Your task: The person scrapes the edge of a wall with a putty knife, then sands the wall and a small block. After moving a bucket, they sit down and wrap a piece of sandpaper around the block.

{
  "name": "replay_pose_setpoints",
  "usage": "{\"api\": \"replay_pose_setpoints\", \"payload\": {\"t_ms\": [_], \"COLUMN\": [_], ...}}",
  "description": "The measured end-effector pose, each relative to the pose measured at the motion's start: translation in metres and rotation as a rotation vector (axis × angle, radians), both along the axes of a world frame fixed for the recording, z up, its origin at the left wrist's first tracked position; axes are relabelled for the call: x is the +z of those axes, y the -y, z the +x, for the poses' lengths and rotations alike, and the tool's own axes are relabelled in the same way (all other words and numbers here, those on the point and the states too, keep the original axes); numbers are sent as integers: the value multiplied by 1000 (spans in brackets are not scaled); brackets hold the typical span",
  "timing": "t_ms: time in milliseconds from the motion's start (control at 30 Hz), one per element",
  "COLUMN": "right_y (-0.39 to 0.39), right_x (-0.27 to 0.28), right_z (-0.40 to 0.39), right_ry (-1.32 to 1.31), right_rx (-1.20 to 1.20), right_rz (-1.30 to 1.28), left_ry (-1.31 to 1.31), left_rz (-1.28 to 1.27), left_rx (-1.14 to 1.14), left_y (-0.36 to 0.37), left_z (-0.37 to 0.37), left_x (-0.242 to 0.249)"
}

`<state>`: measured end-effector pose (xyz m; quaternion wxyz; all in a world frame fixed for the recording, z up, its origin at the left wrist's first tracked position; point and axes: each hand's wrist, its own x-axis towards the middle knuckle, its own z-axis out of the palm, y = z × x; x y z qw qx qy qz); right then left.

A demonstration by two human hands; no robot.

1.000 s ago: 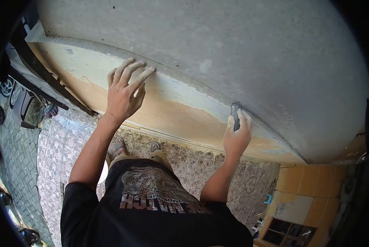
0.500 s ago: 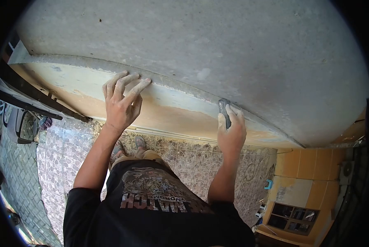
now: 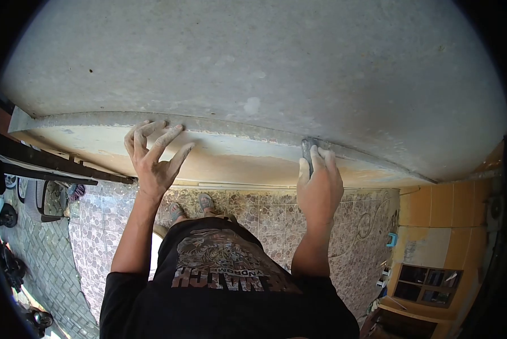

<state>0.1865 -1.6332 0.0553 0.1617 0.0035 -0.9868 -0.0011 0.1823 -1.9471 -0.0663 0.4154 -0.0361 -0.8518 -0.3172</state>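
Note:
My left hand (image 3: 155, 169) is dusty and has its fingers spread, the tips resting along the edge strip (image 3: 236, 129) where a wide grey surface (image 3: 332, 73) meets a cream band (image 3: 89, 135). Nothing is held in it. Farther right, my right hand (image 3: 320, 189) grips a dark grey narrow block (image 3: 307, 151), its far end touching the edge strip. Fingers and thumb cover part of the block, so its exact kind cannot be made out. Pale dust coats the fingers of both hands.
Below are my sandalled feet on a stone-patterned floor (image 3: 265, 226). Dark beams (image 3: 50, 152) run at left, above a chair (image 3: 47, 200) and parked motorbikes (image 3: 7, 265). At right stand an orange wall (image 3: 434, 206), a window (image 3: 429, 285) and a blue stool (image 3: 391, 239).
My view has shifted, so the edge strip sits lower at left. My left hand has moved slightly left, its thumb now spread apart. My right hand keeps holding the block at the edge.

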Motion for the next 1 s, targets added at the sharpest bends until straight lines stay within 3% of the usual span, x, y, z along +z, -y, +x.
{"api": "replay_pose_setpoints", "payload": {"t_ms": [33, 133, 200, 300, 400, 533, 733, 867, 1000], "right_y": [11, 47, 18, -18, 16, 46, -15, 50, 24], "right_x": [-3, -11, -4, 5, -4, -14, -5, -20, -11], "right_z": [1, 4, -2, -4, 3, 0, 2, 3, -1], "right_ry": [-62, -40, 4, 40, -30, -53, -28, -88, -23], "right_rx": [170, 252, 306, 79, 197, 386, 122, 367, 326], "right_rz": [-105, -194, -400, -320, -196, -340, -269, -333, -431], "left_ry": [2, 30, 13, -13, -24, 4, 66, 48, 6], "left_rz": [-1, 5, -26, -37, -17, -40, -76, -16, -34], "left_rx": [14, 27, 26, 23, 21, 19, -23, 3, 25], "left_y": [-1, 1, 2, 5, 1, 3, 6, 2, 3], "left_z": [-1, -4, -5, -6, -4, -3, 1, -5, -6], "left_x": [0, 1, 3, 1, -2, 5, 13, 7, 6]}}
